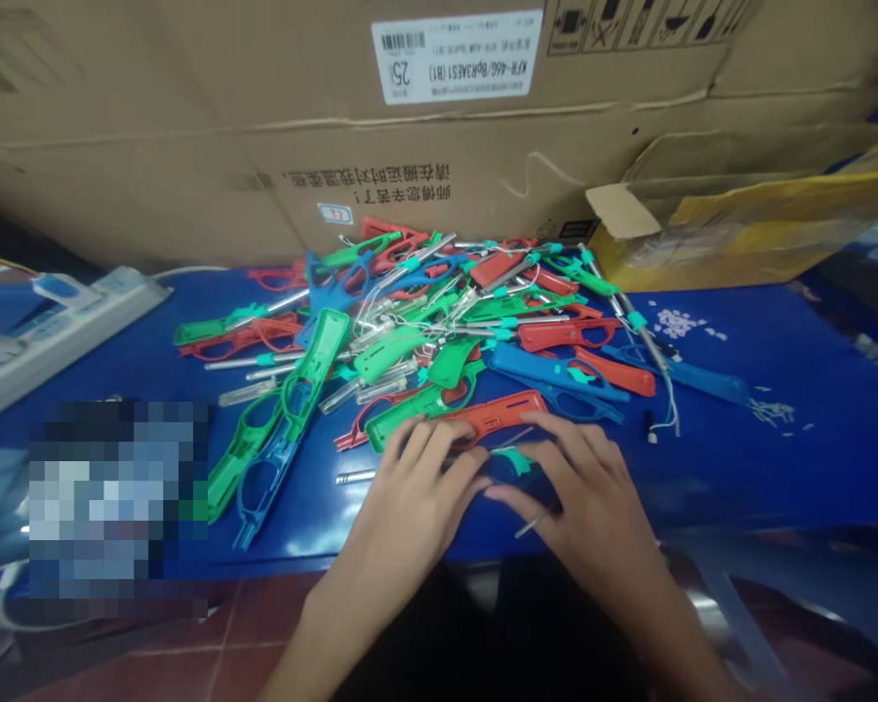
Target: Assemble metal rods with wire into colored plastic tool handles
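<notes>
Close to the table's front edge, my left hand (424, 478) and my right hand (585, 478) hold a partly assembled gas lighter between them, fingers bent and thumbs nearly meeting. Its teal trigger (512, 458) shows in the gap, while most of its body is hidden by my fingers. A metal lighter tube (355, 478) sticks out left of my left hand. Beneath my right thumb a thin metal piece (533, 524) pokes out; its kind is unclear. An orange-red lighter shell half (501, 414) lies just beyond my fingertips.
Behind my hands spreads a pile of red, green and blue lighter shells (402, 356) with metal tubes and wires. Small white parts (677, 322) lie to the right. A large cardboard box (212, 195) and an open yellow-taped carton (746, 239) stand behind. A power strip (65, 336) is at left.
</notes>
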### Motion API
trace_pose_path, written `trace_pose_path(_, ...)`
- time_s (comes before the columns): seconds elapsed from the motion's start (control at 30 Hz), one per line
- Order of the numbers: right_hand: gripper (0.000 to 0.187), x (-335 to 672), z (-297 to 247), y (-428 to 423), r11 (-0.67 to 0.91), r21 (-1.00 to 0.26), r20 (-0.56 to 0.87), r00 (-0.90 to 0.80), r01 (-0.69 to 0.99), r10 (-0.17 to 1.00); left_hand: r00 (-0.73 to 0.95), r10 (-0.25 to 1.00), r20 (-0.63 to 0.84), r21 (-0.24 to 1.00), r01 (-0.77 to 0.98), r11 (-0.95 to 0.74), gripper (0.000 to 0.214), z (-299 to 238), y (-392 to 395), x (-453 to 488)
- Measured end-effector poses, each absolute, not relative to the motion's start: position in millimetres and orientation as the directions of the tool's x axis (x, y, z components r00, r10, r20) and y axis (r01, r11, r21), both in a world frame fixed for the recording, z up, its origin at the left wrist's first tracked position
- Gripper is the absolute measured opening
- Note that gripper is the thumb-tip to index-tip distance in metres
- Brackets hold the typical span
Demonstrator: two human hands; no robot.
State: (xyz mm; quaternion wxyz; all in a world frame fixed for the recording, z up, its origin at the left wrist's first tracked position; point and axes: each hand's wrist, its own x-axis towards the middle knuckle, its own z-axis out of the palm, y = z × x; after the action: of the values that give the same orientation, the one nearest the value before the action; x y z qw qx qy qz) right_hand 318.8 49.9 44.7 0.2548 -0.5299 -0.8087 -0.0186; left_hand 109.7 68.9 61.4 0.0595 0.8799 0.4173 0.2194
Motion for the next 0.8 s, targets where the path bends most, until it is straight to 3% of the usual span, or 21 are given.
trace_pose_path(0.3,0.056,318,44,47,0.401,-0.279,0.503,-0.223,0.873,0.835,0.529,0.788,0.315,0.415,0.670,-0.615,0.018,63,67,107)
trace_pose_path(0.5,0.039,324,52,34,0.533,-0.329,0.710,-0.167,0.780,0.684,0.497,0.802,0.332,0.455,0.661,-0.597,0.028,64,63,104)
trace_pose_path(0.6,0.036,339,55,28,0.448,-0.335,0.682,-0.115,0.829,0.723,0.469,0.802,0.370,0.464,0.655,-0.597,0.031,64,62,103)
trace_pose_path(0.7,0.049,362,57,27,0.336,-0.195,0.610,-0.154,0.922,0.777,0.451,0.790,0.415,0.467,0.640,-0.611,0.026,63,62,103)
trace_pose_path(0.8,0.063,383,59,28,0.421,-0.041,0.581,-0.322,0.906,0.748,0.438,0.783,0.442,0.479,0.623,-0.619,0.013,63,63,103)
